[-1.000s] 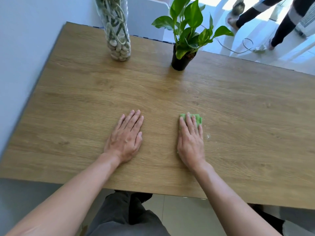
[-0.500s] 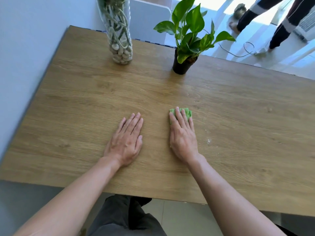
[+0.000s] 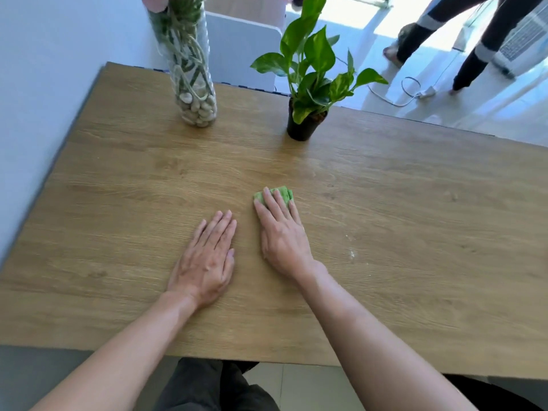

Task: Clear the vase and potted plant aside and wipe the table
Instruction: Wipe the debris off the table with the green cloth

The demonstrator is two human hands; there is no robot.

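A wooden table fills the view. At its far left stands a tall glass vase with pebbles and green stems. A potted plant in a small black pot stands at the far edge, right of the vase. My right hand lies flat on a folded green cloth, pressing it onto the tabletop; only the cloth's far end shows past my fingertips. My left hand rests flat on the bare wood just left of it, fingers together, holding nothing.
A pale wall runs along the table's left side. A white chair back stands behind the far edge. Another person's legs and a cable are on the floor at the far right. Pale specks mark the wood right of my right hand.
My right hand has slid the green cloth leftward across the table, closer to my left hand. The left hand has stayed flat in place. The view has tilted, so vase and plant appear lower.
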